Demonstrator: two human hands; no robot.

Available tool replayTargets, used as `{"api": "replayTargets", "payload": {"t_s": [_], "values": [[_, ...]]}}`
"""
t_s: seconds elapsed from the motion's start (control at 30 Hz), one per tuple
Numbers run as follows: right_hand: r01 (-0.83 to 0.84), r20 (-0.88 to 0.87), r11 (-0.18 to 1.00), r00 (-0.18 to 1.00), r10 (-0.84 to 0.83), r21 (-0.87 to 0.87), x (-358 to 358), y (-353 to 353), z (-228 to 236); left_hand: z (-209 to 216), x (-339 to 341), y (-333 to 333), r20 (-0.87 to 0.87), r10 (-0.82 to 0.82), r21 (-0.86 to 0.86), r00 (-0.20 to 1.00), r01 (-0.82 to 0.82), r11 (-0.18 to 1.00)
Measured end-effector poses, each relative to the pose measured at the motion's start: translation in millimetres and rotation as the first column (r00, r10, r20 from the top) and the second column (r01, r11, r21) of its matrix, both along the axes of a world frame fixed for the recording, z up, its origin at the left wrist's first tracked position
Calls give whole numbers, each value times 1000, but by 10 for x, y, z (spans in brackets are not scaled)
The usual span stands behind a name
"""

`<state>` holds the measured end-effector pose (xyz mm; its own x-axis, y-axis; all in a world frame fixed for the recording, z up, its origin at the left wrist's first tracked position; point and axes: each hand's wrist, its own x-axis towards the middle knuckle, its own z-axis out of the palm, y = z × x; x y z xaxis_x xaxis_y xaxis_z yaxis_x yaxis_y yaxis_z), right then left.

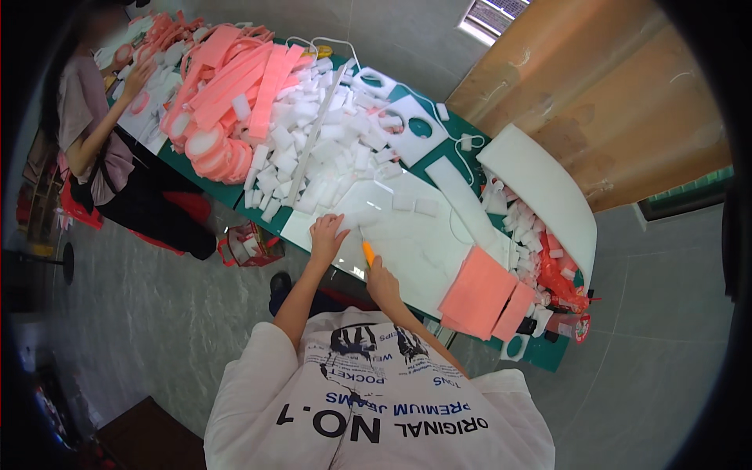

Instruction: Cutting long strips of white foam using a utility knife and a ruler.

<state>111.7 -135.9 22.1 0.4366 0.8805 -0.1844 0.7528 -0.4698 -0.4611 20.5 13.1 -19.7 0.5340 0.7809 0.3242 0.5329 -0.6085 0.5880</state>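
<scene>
My right hand (384, 283) is closed around the orange handle of a knife (368, 253), whose thin blade points away from me over the white board. To its left, my left hand (327, 237) lies with fingers stretched out and thumb apart at the edge of a white foam piece (360, 217). What lies under those fingertips is hidden. Two small white foam blocks (413, 205) rest farther out on the glossy white board (407, 266). A long pale strip (317, 137) lies across the heap of white foam blocks (329, 149) beyond my left hand.
Pink foam strips (227, 86) are piled at the far left, and pink foam sheets (479, 291) lie at right. A curved white foam panel (548, 188) stands by scraps. Holed white foam (415, 129) lies at the back. A person (94, 133) works at left.
</scene>
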Motion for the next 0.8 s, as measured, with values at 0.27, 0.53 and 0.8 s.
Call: {"api": "replayTargets", "payload": {"t_s": [0.27,0.53,0.8], "values": [[-1,-8,997,1000,1,-83,10,-42,90,84,17,20,-42,29,16,999,-28,999],[-8,-33,994,999,5,-107,116,-13,254,123,-107,17,-173,9,43,985,-2,999],[284,99,958,955,-279,-44,517,-205,286,148,-340,-85,-171,-2,-130,985,-20,991]]}}
